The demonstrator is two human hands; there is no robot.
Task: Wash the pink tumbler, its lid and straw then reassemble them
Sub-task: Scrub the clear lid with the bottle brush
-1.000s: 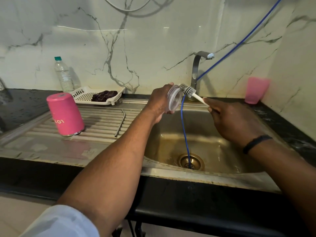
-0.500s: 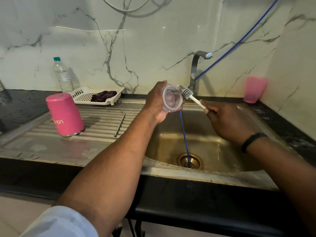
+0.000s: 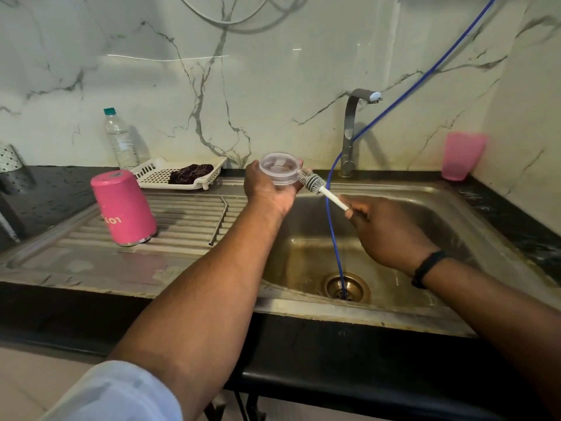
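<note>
the lid-scrubbing step: left hand [image 3: 270, 189] fingers curl around the clear lid [image 3: 279, 168], right hand [image 3: 385, 229] fingers pinch the brush [image 3: 314, 183] touching its rim. next likely rinsing; tumbler [image 3: 123, 208] and straw [image 3: 219, 221] wait left of the fingers.

I see a pink tumbler [image 3: 124, 208] far left, a clear lid [image 3: 279, 168], a grey-bristled, white-handled brush [image 3: 318, 186], a blue hose [image 3: 334, 238], and a white, grey-veined marble wall [image 3: 273, 86].

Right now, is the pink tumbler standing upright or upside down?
Upside down: the pink tumbler rests mouth-down on the draining board, its logo inverted.
</note>
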